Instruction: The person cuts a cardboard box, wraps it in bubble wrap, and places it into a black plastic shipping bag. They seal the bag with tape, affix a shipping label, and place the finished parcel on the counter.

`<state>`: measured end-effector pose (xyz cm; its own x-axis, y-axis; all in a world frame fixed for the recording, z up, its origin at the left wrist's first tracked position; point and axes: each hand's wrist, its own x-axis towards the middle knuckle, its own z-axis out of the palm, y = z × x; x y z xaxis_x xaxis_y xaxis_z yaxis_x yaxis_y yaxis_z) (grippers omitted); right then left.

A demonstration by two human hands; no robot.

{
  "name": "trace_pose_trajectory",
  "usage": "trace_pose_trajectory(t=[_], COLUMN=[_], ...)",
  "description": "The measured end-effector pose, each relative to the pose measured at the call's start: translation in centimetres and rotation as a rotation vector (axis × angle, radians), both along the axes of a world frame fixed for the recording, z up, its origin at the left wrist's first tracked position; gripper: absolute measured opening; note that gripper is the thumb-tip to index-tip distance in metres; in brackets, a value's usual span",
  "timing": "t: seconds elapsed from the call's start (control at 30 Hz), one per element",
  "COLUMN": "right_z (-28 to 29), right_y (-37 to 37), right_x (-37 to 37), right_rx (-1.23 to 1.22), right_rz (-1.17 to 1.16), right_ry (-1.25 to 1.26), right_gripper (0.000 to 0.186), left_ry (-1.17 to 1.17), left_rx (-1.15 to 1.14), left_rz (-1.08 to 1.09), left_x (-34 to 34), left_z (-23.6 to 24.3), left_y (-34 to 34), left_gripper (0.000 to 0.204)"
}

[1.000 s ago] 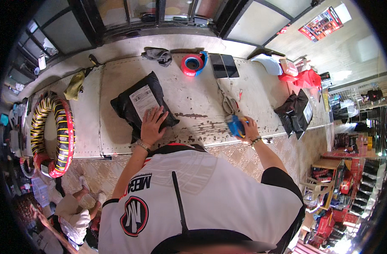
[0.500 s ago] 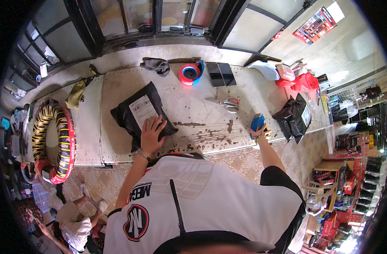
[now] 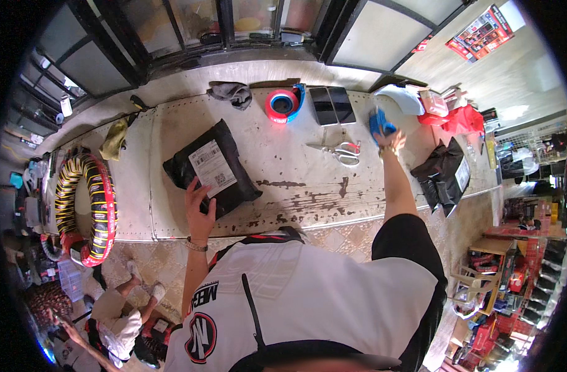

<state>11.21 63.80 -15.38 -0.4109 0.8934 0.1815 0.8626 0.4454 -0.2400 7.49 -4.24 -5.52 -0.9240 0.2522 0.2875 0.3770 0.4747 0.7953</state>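
A black plastic parcel (image 3: pixel 239 192) with a white label lies on the worn white table, left of centre. My left hand (image 3: pixel 198 209) rests at its near left edge, fingers apart and touching the wrapping. Stretched out to the right, my right hand (image 3: pixel 392 142) is closed around a blue boxy object (image 3: pixel 379 121); my fingers cover part of it, and its kind is unclear. Scissors (image 3: pixel 340 152) lie left of that hand. Farther back are red and blue tape rolls (image 3: pixel 281 106) and two dark phone-like slabs (image 3: pixel 332 105) side by side.
A second black parcel (image 3: pixel 441 175) lies at the right, with red and white packages (image 3: pixel 433 106) behind it. A wrapped tyre (image 3: pixel 104 211) stands at the table's left end. Cloths (image 3: pixel 232 95) lie along the back. Another person (image 3: pixel 119 328) sits at the lower left.
My right hand has moved away from the near edge toward the back with the blue object. My left hand has slid off the parcel's label to its near left edge.
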Motion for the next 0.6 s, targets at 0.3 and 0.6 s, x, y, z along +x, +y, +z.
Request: trace_pose_trajectory(t=[0.3, 0.6], right_z=[0.9, -1.0], right_y=[-21.5, -26.2], right_x=[-16.8, -22.0], right_rx=[0.024, -0.569], right_rz=[0.608, 0.243], right_ry=[0.282, 0.044], right_gripper=[0.083, 0.087], left_ry=[0.098, -0.217], left_rx=[-0.017, -0.075], left_rz=[0.163, 0.029], left_x=[-0.4, 0.3], left_z=[1.2, -1.1], left_y=[-0.2, 1.3], left_gripper=[0.030, 0.026])
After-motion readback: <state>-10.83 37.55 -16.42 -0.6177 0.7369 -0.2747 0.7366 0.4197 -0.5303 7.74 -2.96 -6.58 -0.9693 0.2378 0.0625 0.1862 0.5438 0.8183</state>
